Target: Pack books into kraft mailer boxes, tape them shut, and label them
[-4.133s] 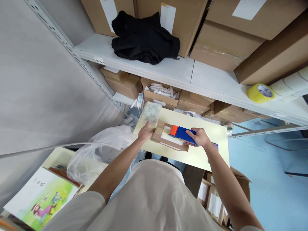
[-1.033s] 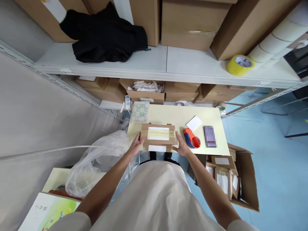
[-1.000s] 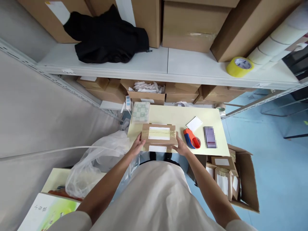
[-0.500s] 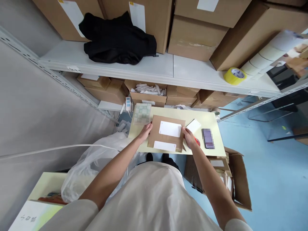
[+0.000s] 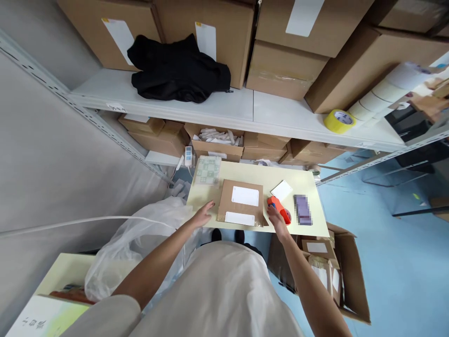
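A flat cardboard box (image 5: pixel 241 209) with two white labels lies on the pale yellow table (image 5: pixel 206 196). My left hand (image 5: pixel 202 215) is off the box's left side, fingers apart and nothing in them. On the right, my right hand (image 5: pixel 278 221) reaches over the near end of a red-orange tape dispenser (image 5: pixel 277 203), fingers stretched out; whether they touch it is hard to see. Behind the dispenser is a white card-like piece (image 5: pixel 281 190). A purple pixelated item (image 5: pixel 302 209) lies further right.
A green-white patterned pack (image 5: pixel 208 170) sits at the table's back left. Shelves (image 5: pixel 224 110) hold boxes, a black garment (image 5: pixel 182 70) and a yellow tape roll (image 5: pixel 339 121). Clear plastic sheeting (image 5: pixel 140 234) lies at left. An opened carton (image 5: pixel 354 267) stands on the floor at right.
Both hands have let go of the cardboard box, which now rests on the table. The left hand has moved away leftward; the right hand has shifted over to the tape dispenser.
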Motion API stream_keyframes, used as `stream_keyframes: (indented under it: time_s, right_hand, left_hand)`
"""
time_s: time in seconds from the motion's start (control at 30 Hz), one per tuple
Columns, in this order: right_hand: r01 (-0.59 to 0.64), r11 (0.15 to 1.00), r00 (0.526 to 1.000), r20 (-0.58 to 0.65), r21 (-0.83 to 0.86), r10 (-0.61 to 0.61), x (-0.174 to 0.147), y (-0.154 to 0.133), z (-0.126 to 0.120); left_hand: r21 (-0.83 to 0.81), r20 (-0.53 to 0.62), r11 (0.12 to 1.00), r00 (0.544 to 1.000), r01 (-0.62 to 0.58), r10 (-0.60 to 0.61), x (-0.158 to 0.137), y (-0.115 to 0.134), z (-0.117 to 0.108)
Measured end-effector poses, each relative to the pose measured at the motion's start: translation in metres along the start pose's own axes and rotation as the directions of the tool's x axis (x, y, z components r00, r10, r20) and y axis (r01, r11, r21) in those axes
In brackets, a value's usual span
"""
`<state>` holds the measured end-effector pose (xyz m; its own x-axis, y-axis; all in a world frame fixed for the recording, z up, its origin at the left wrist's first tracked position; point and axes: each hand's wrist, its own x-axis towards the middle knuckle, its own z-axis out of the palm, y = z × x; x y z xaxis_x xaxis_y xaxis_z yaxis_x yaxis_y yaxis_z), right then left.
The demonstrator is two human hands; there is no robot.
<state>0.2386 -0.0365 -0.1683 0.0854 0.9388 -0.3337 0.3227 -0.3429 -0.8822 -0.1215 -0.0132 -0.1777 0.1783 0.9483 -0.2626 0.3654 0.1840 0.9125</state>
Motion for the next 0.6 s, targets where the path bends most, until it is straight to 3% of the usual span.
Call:
stream_keyframes:
  time_s: [0.1,0.2,0.33,0.5,0.6]
  right_hand:
    - [0.046,0.995,0.997,0.066,-0.091,-0.04,-0.017,0.016,0.0]
    - [0.093,0.986,0.991,0.104,-0.136,-0.079,-0.02,0.018,0.012]
    - [0.128,0.988,0.987,0.11,-0.083,-0.119,-0.007,-0.006,0.023]
    - [0.174,0.971,0.984,0.054,-0.161,-0.168,0.015,-0.051,-0.006]
    - [0.16,0.952,0.985,-0.021,-0.26,-0.171,0.032,-0.07,-0.026]
  left_hand:
    - [0.09,0.077,0.996,0.997,0.003,-0.01,-0.014,-0.004,0.005]
    - [0.121,0.006,0.993,1.0,0.001,-0.001,-0.014,0.001,0.023]
    - [0.089,-0.09,0.996,0.996,-0.001,0.009,-0.005,0.019,0.041]
    - [0.087,-0.209,0.996,0.978,-0.004,0.022,0.007,0.062,0.022]
    - [0.116,-0.244,0.991,0.969,0.071,-0.041,0.024,0.084,0.004]
